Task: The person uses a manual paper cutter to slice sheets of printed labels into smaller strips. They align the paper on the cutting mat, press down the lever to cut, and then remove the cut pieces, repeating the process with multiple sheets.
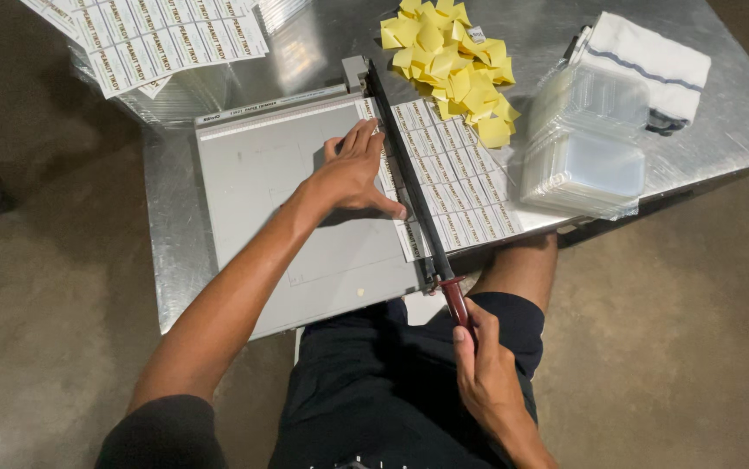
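Right now your left hand (353, 174) presses flat on the label sheet (452, 178) at frame centre, pinning it against the cutter board (270, 200), while your right hand (483, 365) grips the blade handle (456, 302) low.

I sit in a small packing workshop, not a home room. The floor (678, 330) under me is bare, stained concrete, and my bench is a steel table (174, 252). On it lie a paper cutter (305, 217), printed label sheets (157, 39), a heap of yellow slips (452, 65), stacked clear plastic boxes (587, 143) and a folded towel (652, 65).
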